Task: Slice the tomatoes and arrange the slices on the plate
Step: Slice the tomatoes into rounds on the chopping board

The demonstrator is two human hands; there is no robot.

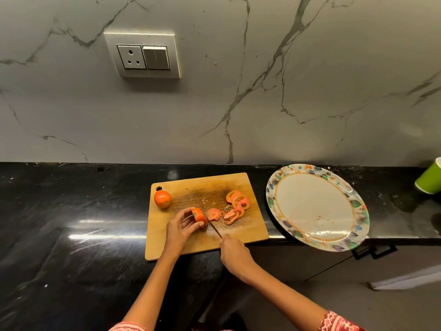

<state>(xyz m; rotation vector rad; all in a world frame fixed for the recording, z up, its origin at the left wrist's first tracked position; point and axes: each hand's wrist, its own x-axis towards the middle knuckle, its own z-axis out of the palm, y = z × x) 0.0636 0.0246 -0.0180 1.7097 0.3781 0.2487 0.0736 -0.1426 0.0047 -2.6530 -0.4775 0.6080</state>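
A wooden cutting board lies on the black counter. On it my left hand grips a partly cut tomato. My right hand holds a knife whose blade rests against the tomato's cut face. Several tomato slices lie on the board to the right of the blade. A whole tomato sits at the board's far left corner. The oval plate with a leaf-patterned rim stands right of the board, holding no slices.
The plate overhangs the counter's front edge. A green cup stands at the far right. A marble wall with a socket panel rises behind the counter. Black countertop stretches to the left.
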